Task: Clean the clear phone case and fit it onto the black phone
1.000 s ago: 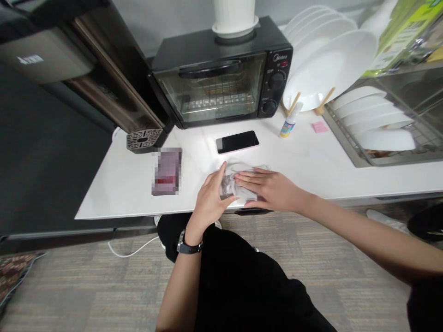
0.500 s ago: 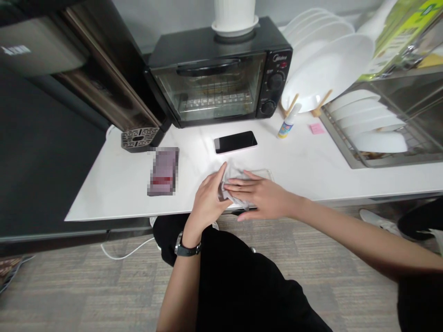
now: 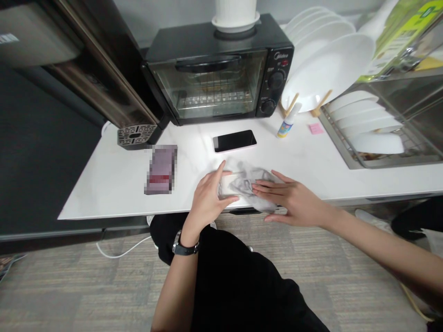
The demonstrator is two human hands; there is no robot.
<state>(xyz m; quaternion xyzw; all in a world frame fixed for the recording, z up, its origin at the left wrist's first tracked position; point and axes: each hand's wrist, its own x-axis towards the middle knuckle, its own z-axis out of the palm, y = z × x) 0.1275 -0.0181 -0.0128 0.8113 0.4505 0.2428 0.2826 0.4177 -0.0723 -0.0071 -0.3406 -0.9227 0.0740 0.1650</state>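
Observation:
A clear phone case [image 3: 226, 184] lies near the counter's front edge, its right part covered by a thin grey-white cloth [image 3: 254, 177]. My left hand [image 3: 209, 193] grips the case's left end, thumb on the near side and fingers on the far side. Pressed onto the cloth over the case's right end is my right hand [image 3: 294, 198], fingers fairly straight and thumb low at the counter edge. Just beyond the hands, a phone [image 3: 235, 141] lies with its dark screen up. A small white spray bottle [image 3: 286, 125] stands farther right.
A blurred-out purplish packet [image 3: 161, 169] lies left on the white counter [image 3: 114, 184]. Behind are a black toaster oven [image 3: 214, 83] and a drink dispenser [image 3: 136, 134]. White plates [image 3: 328, 64], a pink sticky note [image 3: 315, 128] and a dish rack [image 3: 353, 159] are at right.
My right hand has slid to the right along the case, taking the cloth with it. The case's left end now shows. My left hand has stayed nearly in place.

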